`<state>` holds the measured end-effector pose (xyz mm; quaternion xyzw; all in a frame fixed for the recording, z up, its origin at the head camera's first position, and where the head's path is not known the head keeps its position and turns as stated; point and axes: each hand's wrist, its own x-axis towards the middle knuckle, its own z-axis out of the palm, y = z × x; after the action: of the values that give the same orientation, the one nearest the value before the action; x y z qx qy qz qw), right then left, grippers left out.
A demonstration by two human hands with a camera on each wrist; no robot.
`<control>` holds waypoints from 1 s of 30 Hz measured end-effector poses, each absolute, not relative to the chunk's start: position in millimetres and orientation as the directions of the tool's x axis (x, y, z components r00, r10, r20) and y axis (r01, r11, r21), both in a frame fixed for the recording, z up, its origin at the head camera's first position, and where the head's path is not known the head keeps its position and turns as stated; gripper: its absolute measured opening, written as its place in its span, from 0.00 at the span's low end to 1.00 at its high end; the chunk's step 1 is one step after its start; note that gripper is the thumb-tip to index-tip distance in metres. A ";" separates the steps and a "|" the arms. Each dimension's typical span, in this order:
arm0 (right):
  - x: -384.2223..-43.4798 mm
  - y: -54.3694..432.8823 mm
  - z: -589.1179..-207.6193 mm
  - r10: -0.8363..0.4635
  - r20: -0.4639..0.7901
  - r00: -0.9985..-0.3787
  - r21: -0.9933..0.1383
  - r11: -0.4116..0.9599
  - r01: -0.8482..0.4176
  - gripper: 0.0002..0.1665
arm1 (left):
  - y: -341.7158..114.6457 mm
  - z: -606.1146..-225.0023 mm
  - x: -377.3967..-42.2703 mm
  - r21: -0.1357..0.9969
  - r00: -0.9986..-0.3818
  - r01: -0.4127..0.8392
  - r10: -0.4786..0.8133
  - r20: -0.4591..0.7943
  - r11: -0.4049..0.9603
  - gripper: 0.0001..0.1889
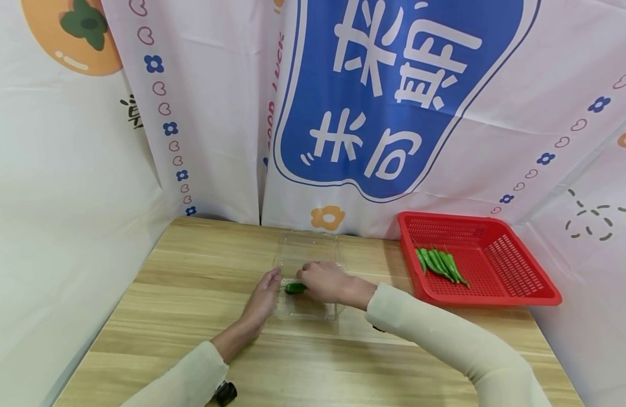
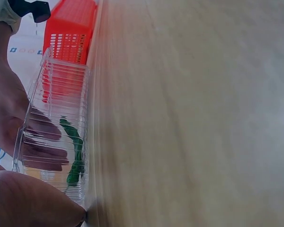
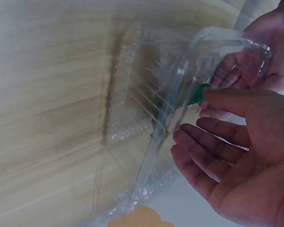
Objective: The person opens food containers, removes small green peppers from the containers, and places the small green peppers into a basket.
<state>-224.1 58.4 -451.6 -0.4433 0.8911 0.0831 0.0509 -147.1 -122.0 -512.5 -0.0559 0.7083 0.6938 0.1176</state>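
Observation:
A clear plastic clamshell box lies on the table with its lid folded back away from me. Inside its base is a green chili pepper, seen lengthwise through the ribbed wall in the left wrist view. My right hand reaches over the base, its thumb at one end of the pepper and the other fingers loosely bent and spread in the right wrist view. Along the box's left side lies my left hand, fingers extended, fingertips right at the wall.
A red plastic basket stands at the back right, with several green chili peppers in its left part. The wooden table meets a printed cloth at the back. White cloth walls rise on both sides.

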 end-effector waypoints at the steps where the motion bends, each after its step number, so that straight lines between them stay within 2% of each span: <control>1: -224.1 58.1 -452.9 -0.784 -0.163 -0.599 0.106 0.590 -0.800 0.11 | -122.0 -512.6 -147.3 0.969 -0.966 -0.244 0.081 -0.246 0.032 0.30; 11: -222.8 57.4 -460.5 -0.787 -0.165 -0.594 0.099 0.586 -0.804 0.10 | -120.6 -512.9 -148.9 0.968 -0.966 -0.248 0.064 -0.251 0.042 0.30; 30: -222.3 52.7 -472.6 -0.801 -0.126 -0.586 0.159 0.566 -0.809 0.08 | -121.3 -514.0 -149.3 0.968 -0.966 -0.249 0.061 -0.251 0.037 0.30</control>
<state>-222.3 52.7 -472.6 -0.4546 0.8848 0.1002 0.0198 -149.3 -121.3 -514.0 -0.0660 0.7111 0.6909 0.1122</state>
